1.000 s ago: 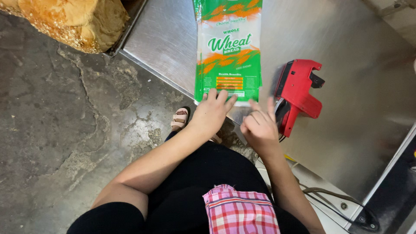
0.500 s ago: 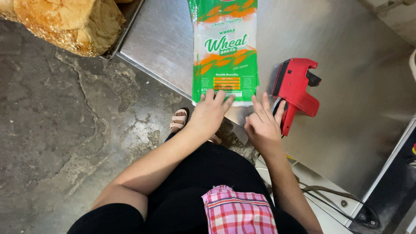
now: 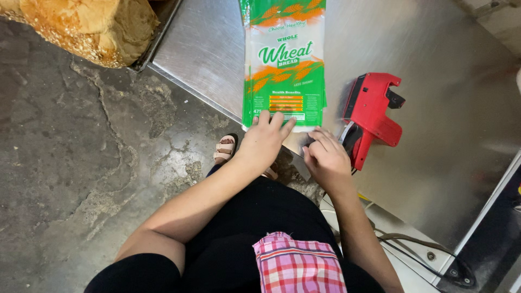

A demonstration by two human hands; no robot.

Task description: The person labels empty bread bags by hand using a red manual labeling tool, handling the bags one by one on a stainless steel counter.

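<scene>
Head view: left hand [image 3: 264, 142] spread flat on green-white bag [image 3: 284, 65]; right hand [image 3: 325, 157] grip loosely curled, empty.

Green-and-white bread bag [image 3: 284, 65]: top end cut off by the frame's upper edge; near end partly covered by left hand [image 3: 264, 142] fingers. Right hand [image 3: 325, 158]: fingertips curl down at the bag's corner, contact with bag can't be told. Red label gun [image 3: 373, 115]: lower handle end hidden behind the right hand. Loaf [image 3: 81, 27]: cut by top-left edge. Steel bench [image 3: 434, 108]: runs out of frame right. Sandalled foot [image 3: 225, 149]: partly hidden under forearm.
</scene>
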